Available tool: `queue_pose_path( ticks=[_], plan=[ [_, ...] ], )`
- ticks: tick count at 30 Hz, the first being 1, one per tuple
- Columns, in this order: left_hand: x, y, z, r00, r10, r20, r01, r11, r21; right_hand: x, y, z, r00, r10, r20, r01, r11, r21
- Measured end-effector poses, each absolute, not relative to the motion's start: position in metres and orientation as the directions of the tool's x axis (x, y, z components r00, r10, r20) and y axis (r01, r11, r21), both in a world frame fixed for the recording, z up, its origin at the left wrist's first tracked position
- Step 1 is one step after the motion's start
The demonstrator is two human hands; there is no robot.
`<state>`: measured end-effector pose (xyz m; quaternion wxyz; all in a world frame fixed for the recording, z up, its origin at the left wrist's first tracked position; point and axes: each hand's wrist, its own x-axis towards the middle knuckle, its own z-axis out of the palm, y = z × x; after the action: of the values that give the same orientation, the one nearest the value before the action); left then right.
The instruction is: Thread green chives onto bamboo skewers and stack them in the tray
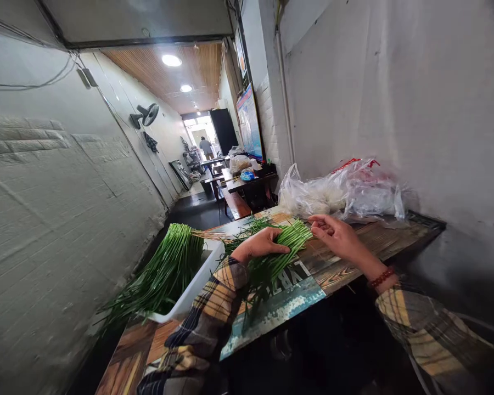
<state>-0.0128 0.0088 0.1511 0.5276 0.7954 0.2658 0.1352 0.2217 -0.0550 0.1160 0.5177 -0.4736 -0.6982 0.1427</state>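
A long, narrow room with pale brick-patterned walls recedes to a bright doorway, near which a person (206,147) stands; a fan (149,115) is mounted on the left wall and a poster (251,122) hangs on the right. In the foreground, a table (346,269) has a top patterned in wood-grain panels, with a worn blue-green panel and printed lettering at its near side. The left hand (267,242) is closed around a bunch of green stalks (295,236), the thumb lying across them; the pale cut ends point toward the right hand and the dark leaves trail over the tabletop. The right hand (337,237), with a red beaded bracelet (382,277) at the wrist, is beside the cut ends, its fingers curled narrowly; whether they pinch a stalk cannot be told. Both sleeves are plaid. At the left, a white tub (198,287) bears a larger bundle of green stalks (168,269), whose leaves spill over the rim. Clear plastic bags (325,197) lie along the far right of the table, against the wall.
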Motion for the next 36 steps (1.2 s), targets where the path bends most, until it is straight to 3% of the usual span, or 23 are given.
queue_pose_path(
  ticks=[5, 10, 17, 24, 28, 31, 34, 36],
  plan=[
    [0.004, 0.005, 0.155, 0.863, 0.498, -0.087, 0.346, -0.455, 0.821, 0.2, -0.061, 0.108, 0.049, 0.741, 0.669, 0.525, 0.551, -0.649],
    [0.005, 0.002, 0.143, 0.873, 0.466, -0.147, 0.37, -0.435, 0.821, 0.18, -0.056, 0.085, 0.151, 0.694, 0.704, 0.549, 0.533, -0.644],
    [0.0, 0.012, 0.124, 0.88, 0.419, -0.222, 0.402, -0.412, 0.817, 0.174, -0.046, 0.055, 0.192, 0.734, 0.651, 0.577, 0.452, -0.68],
    [0.004, 0.027, 0.107, 0.893, 0.419, -0.163, 0.384, -0.524, 0.76, 0.177, -0.036, 0.039, 0.208, 0.792, 0.574, 0.571, 0.378, -0.729],
    [-0.002, 0.035, 0.088, 0.866, 0.481, -0.137, 0.418, -0.546, 0.726, 0.176, -0.027, 0.014, 0.257, 0.825, 0.504, 0.52, 0.321, -0.791],
    [-0.009, 0.04, 0.069, 0.775, 0.625, -0.1, 0.514, -0.53, 0.675, 0.175, -0.021, -0.012, 0.29, 0.843, 0.454, 0.496, 0.273, -0.824],
    [-0.011, 0.045, 0.054, 0.549, 0.825, 0.134, 0.609, -0.504, 0.613, 0.175, -0.02, -0.034, 0.315, 0.858, 0.406, 0.514, 0.205, -0.833],
    [-0.008, 0.049, 0.049, 0.403, 0.877, 0.263, 0.644, -0.476, 0.599, 0.178, -0.02, -0.043, 0.306, 0.872, 0.383, 0.531, 0.178, -0.828]
  ],
)
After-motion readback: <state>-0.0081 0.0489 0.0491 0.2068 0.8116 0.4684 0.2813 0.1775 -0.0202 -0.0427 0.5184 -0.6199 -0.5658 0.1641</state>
